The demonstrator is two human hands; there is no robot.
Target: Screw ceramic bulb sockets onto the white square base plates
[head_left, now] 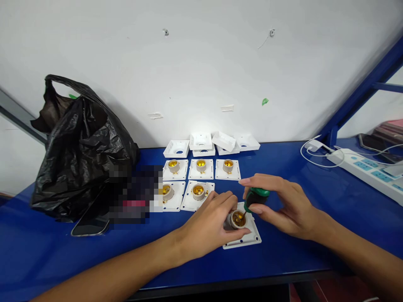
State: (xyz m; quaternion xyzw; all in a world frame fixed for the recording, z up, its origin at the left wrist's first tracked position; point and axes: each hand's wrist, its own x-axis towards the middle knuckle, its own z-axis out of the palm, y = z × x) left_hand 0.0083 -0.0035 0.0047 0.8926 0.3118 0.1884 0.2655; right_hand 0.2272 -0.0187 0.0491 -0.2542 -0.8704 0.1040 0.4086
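Note:
My left hand (209, 226) grips a round lamp socket (238, 219) with a brass-coloured inside, thumb in front and fingers behind. Under the socket lies a square white base plate (248, 237) near the table's front edge. In my right hand (288, 207) is a short screwdriver with a green and black handle (257, 198), held between thumb and fingers. Its shaft points down into the socket; the tip is hidden inside. Just behind my left hand sits another plate with a lamp socket (199, 192), one of several in two rows.
Several white square covers (201, 141) are piled by the wall. A black plastic bag (85, 147) and a phone (91, 218) lie on the left of the blue table (283, 167), beside a pixelated patch. A white power strip (368, 167) with cables is at right.

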